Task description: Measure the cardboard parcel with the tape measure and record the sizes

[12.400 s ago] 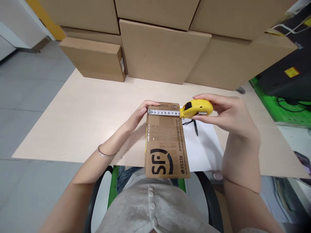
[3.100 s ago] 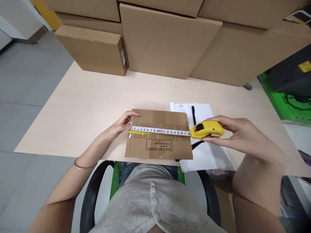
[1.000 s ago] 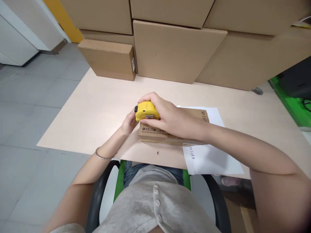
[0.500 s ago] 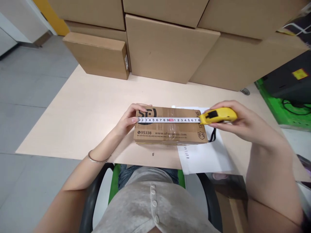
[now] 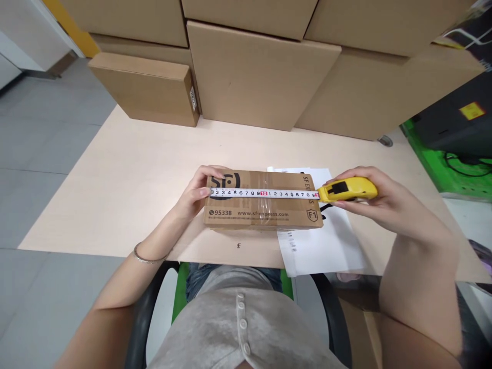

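Note:
A brown cardboard box (image 5: 261,211) with black SF print lies in front of me, a strip of clear tape over its middle. Across its top runs the white blade (image 5: 280,194) of a tape measure, red 10 mark near the centre. My left hand (image 5: 197,190) grips the box's left end, its thumb pressing the blade's tip against that edge. In my right hand (image 5: 371,192) is the yellow tape measure case (image 5: 349,188), fingers wrapped round it, its mouth just past the box's right edge. A black strap shows partly below the case.
White paper sheets (image 5: 326,251) lie partly under the box on the pale table (image 5: 134,169). A flat carton (image 5: 142,92) and larger cardboard boxes (image 5: 253,77) stand along the back. At right, a dark item with a yellow label (image 5: 472,110) sits in a green tray (image 5: 426,154).
More blade is drawn out, its red 20 mark now at the case mouth. The case has moved off the box's top to just beyond its right edge. My left thumb still holds the tip.

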The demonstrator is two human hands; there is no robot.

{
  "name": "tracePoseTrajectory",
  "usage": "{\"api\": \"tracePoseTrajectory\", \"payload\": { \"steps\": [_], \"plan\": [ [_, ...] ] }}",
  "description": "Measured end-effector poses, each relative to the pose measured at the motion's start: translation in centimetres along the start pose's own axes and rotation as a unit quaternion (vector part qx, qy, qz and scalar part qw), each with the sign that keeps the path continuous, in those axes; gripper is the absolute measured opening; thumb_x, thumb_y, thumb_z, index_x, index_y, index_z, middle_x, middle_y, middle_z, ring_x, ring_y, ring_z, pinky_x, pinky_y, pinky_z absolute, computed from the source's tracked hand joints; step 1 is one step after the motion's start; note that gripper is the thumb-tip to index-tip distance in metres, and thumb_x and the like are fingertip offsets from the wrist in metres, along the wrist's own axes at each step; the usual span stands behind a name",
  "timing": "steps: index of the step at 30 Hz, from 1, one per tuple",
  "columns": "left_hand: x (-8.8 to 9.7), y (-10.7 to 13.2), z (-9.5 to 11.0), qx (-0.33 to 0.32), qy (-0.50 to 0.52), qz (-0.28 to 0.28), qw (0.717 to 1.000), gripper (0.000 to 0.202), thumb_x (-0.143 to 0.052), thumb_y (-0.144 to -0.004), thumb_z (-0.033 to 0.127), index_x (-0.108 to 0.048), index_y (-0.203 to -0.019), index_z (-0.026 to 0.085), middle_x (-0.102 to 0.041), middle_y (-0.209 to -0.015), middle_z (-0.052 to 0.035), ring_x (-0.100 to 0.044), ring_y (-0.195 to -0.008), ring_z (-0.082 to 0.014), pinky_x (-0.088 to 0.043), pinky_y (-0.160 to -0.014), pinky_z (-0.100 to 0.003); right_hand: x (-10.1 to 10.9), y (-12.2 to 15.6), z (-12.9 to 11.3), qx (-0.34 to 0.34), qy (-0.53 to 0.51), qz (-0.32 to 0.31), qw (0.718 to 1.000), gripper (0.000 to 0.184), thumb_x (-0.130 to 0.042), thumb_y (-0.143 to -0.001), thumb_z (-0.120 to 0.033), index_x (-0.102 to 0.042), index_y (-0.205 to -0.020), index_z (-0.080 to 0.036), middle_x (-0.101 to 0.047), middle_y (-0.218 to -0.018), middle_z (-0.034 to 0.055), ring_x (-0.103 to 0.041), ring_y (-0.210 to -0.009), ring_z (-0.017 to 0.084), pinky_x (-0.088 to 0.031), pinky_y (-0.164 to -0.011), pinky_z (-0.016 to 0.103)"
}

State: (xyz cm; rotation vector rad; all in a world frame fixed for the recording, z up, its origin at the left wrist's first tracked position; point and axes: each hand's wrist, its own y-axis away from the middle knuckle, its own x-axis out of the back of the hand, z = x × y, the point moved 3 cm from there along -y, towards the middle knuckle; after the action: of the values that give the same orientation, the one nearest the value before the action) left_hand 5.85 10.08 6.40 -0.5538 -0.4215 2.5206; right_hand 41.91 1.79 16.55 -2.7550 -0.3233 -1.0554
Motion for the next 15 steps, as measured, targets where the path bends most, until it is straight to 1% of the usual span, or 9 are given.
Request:
{"api": "tracePoseTrajectory", "payload": {
  "steps": [4,6,8,10,11,12,13,15],
  "plan": [
    [-0.1,0.1,0.1,0.006,-0.002,0.013,1.0,0.029,-0.075,-0.081,0.046,-0.071,-0.103,0.028,-0.075,-0.118,-0.0023,-0.068,-0.11,-0.0253,-0.054,-0.094,-0.041,0.6,-0.3,-2.1,0.033,0.034,0.005,0.999,0.03,-0.077,-0.091,-0.04,-0.066,-0.119,-0.035,-0.071,-0.111,0.0046,-0.07,-0.09,0.022,-0.059,-0.071,0.034],
    [-0.1,0.1,0.1,0.009,-0.011,0.025,1.0,0.03,-0.076,-0.08,0.048,-0.071,-0.102,0.028,-0.075,-0.117,-0.0027,-0.068,-0.11,-0.0263,-0.054,-0.095,-0.042,-0.1,-1.3,-3.7,0.054,0.051,-0.004,0.997,0.032,-0.076,-0.092,-0.04,-0.065,-0.122,-0.035,-0.072,-0.113,0.0059,-0.07,-0.092,0.023,-0.059,-0.073,0.034],
    [-0.1,0.1,-0.1,0.008,-0.019,0.027,0.999,0.032,-0.076,-0.08,0.05,-0.07,-0.102,0.028,-0.074,-0.117,-0.0031,-0.068,-0.111,-0.027,-0.054,-0.095,-0.043,-1.8,-3.1,-5.4,0.075,0.061,-0.041,0.995,0.035,-0.074,-0.093,-0.043,-0.064,-0.125,-0.031,-0.072,-0.116,0.0066,-0.07,-0.096,0.025,-0.059,-0.08,0.037],
    [0.1,0.2,-0.2,0.002,-0.031,0.021,0.999,0.034,-0.076,-0.082,0.053,-0.07,-0.105,0.029,-0.074,-0.118,-0.0035,-0.068,-0.112,-0.0272,-0.055,-0.095,-0.043,-4.3,-5.3,-7.3,0.107,0.053,-0.082,0.989,0.036,-0.071,-0.095,-0.044,-0.063,-0.125,-0.026,-0.071,-0.121,0.0079,-0.07,-0.103,0.027,-0.057,-0.091,0.041],
    [0.3,0.3,-0.3,-0.003,-0.043,0.019,0.999,0.035,-0.076,-0.082,0.054,-0.07,-0.106,0.029,-0.074,-0.119,-0.0039,-0.068,-0.112,-0.0271,-0.055,-0.095,-0.042,-5.6,-6.4,-8.2,0.125,0.042,-0.1,0.986,0.035,-0.07,-0.095,-0.041,-0.062,-0.126,-0.025,-0.071,-0.124,0.0085,-0.069,-0.107,0.028,-0.057,-0.094,0.042],
    [0.5,0.5,-0.2,-0.011,-0.059,0.018,0.998,0.036,-0.076,-0.084,0.054,-0.071,-0.108,0.029,-0.074,-0.12,-0.0047,-0.068,-0.113,-0.027,-0.056,-0.096,-0.042,-6.8,-7.4,-9.1,0.16,0.028,-0.104,0.981,0.033,-0.069,-0.095,-0.037,-0.061,-0.124,-0.025,-0.071,-0.126,0.0081,-0.069,-0.108,0.027,-0.056,-0.095,0.043],
    [0.8,0.8,-0.1,-0.022,-0.08,0.017,0.996,0.036,-0.075,-0.086,0.054,-0.071,-0.111,0.029,-0.073,-0.121,-0.0057,-0.069,-0.114,-0.0269,-0.056,-0.097,-0.041,-8.0,-8.2,-9.9,0.186,0.016,-0.121,0.975,0.032,-0.068,-0.095,-0.033,-0.06,-0.125,-0.025,-0.07,-0.128,0.0081,-0.068,-0.112,0.027,-0.055,-0.097,0.043],
    [1.2,1.8,0.5,-0.057,-0.145,0.013,0.988,0.039,-0.072,-0.09,0.054,-0.071,-0.12,0.029,-0.073,-0.124,-0.0085,-0.068,-0.118,-0.0274,-0.056,-0.099,-0.042,-9.8,-9.1,-11.2,0.225,-0.009,-0.147,0.963,0.03,-0.066,-0.096,-0.029,-0.06,-0.125,-0.024,-0.069,-0.13,0.0089,-0.067,-0.114,0.026,-0.055,-0.098,0.042]
  ]
}}
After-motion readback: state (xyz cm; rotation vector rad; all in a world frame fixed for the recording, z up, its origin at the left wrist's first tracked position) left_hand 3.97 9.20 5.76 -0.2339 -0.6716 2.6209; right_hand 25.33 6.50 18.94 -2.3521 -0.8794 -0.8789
